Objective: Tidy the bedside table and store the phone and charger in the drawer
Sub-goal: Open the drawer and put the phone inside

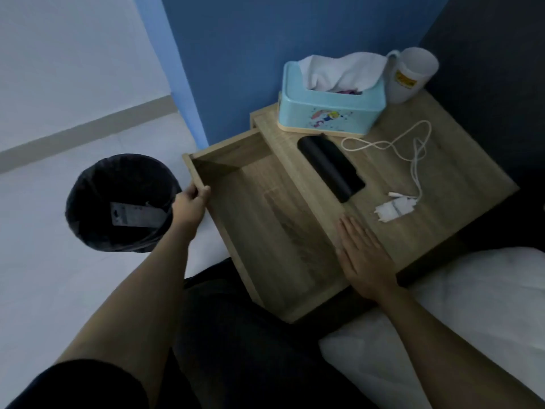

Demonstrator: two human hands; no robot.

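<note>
The wooden bedside table [460, 160] has its drawer [265, 219] pulled far out, and nothing lies inside it. My left hand [191, 203] grips the drawer's front edge. My right hand [364, 255] rests flat, fingers spread, on the table's near front corner. A black phone [331, 166] lies on the tabletop by the front edge, just beyond my right fingertips. To its right sits a white charger plug [390, 209], whose white cable [408, 143] loops across the top.
At the table's back stand a light blue tissue box [330, 109] with a white cloth in it and a white mug [411, 76]. A black-lined waste bin [121, 203] stands on the floor left of the drawer. A white pillow [472, 305] lies at the lower right.
</note>
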